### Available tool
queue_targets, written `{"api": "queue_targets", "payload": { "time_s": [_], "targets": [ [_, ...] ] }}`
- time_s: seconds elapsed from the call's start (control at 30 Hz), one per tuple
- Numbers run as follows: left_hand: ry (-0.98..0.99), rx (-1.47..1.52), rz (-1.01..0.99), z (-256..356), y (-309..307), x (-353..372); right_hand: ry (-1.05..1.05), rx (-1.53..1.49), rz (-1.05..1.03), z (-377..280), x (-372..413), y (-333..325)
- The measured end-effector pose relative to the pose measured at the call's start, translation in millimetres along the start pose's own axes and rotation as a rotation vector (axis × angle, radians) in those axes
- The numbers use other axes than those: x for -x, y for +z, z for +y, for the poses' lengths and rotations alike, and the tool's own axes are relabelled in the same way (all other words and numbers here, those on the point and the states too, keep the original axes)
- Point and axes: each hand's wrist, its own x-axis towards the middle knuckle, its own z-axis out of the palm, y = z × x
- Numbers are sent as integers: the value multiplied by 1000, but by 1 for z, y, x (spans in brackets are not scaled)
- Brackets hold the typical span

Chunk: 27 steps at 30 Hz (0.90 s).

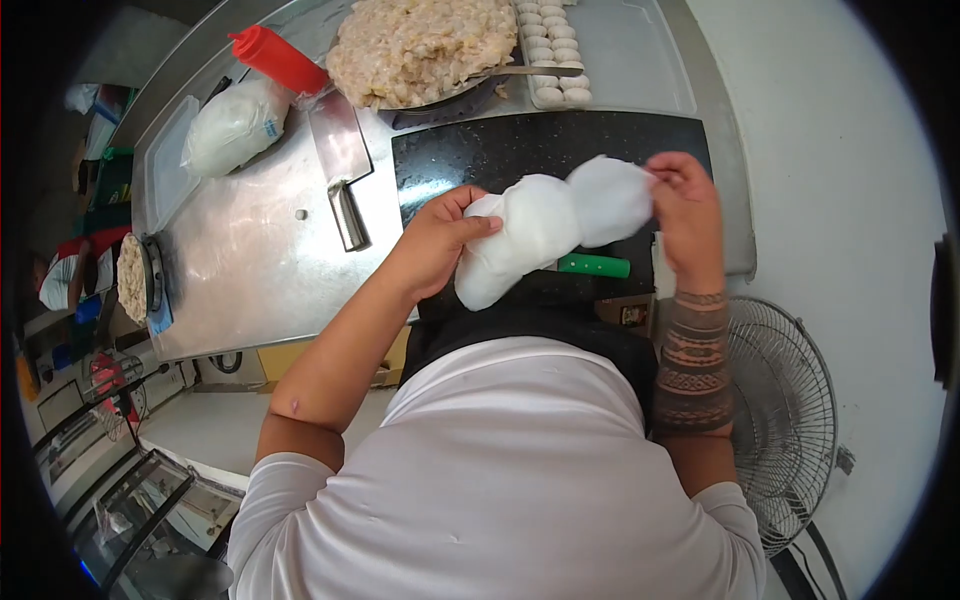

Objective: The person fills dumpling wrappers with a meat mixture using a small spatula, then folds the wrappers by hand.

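Observation:
My left hand (440,240) grips overlapping round white dumpling wrappers (535,225) near their left end, thumb on top. They fan out to the right over a black board (455,155). At the far right end, one thin, slightly see-through wrapper (608,205) is pinched at its edge by the fingertips of my right hand (688,210). Partly under the wrappers, a green-handled knife (594,265) lies on the board, its blade mostly hidden.
Behind the board stand a heaped bowl of pale filling (425,50) with a metal utensil (540,71), and a tray of round dumplings (550,45). A cleaver (340,145), a white plastic bag (235,128) and a red squeeze bottle (278,60) lie left. A fan (785,410) stands right.

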Motion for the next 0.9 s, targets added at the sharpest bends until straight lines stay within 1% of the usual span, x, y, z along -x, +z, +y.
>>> {"api": "queue_targets", "payload": {
  "time_s": [0.03, 0.07, 0.1, 0.17, 0.2, 0.23, 0.27, 0.3, 0.33, 0.37, 0.4, 0.43, 0.47, 0.5, 0.53, 0.6, 0.63, 0.67, 0.7, 0.73, 0.8, 0.83, 0.87, 0.9],
  "targets": [
    [12, -157, 80, -9, -14, -7, 44, -33, 46, -2, -3, -17],
    [47, -644, 234, -10, -21, -10, 88, -67, 90, -10, -7, -17],
    [56, -643, 248, -13, -27, -9, 82, -70, 75, -14, -10, -12],
    [273, -709, 305, -24, -23, -4, 88, -30, 135, -25, -11, 2],
    [381, -742, 330, -26, -17, -5, 46, 50, 47, -25, -12, 23],
    [290, -288, 238, -29, -8, -8, 7, 132, -41, -22, -11, 50],
    [296, -281, 247, -27, -5, -10, 98, 68, -205, -24, -7, 83],
    [135, 181, 66, -23, -3, -12, 100, 74, -352, -13, -5, 111],
    [-29, 638, -127, -18, -1, -12, 69, 365, -424, -17, -9, 134],
    [-9, 696, -61, -8, 4, -7, -68, 473, -325, -21, -19, 151],
    [5, 701, -59, -6, 2, -6, -206, 576, -226, -23, -34, 163],
    [37, 404, 60, -6, 0, -4, -214, 577, -238, -20, -55, 167],
    [63, 108, 179, -5, -3, -2, -525, 908, -148, -17, -81, 167],
    [69, 113, 184, -5, -8, 0, -842, 1229, -41, -13, -104, 165],
    [342, -344, 250, -5, -16, 3, -848, 1228, -47, -7, -124, 160],
    [866, -1268, 362, -3, -31, 13, -773, 1561, -221, -2, -150, 151],
    [733, -1145, 317, 3, -40, 15, -780, 1562, -229, -1, -153, 147],
    [551, -814, 374, 8, -46, 15, -691, 1594, -310, -9, -152, 147],
    [447, -757, 471, 14, -60, 9, -601, 1623, -385, -22, -151, 147],
    [338, -697, 564, 18, -77, 3, -604, 1626, -390, -36, -150, 144],
    [269, -116, 427, 23, -106, -4, -582, 1684, -423, -77, -148, 143],
    [195, -32, 440, 33, -110, -2, -584, 1685, -426, -90, -147, 148],
    [195, -31, 440, 36, -109, -2, -668, 1607, -448, -100, -145, 156],
    [203, -140, 464, 38, -106, -3, -749, 1527, -467, -104, -143, 165]
  ]
}}
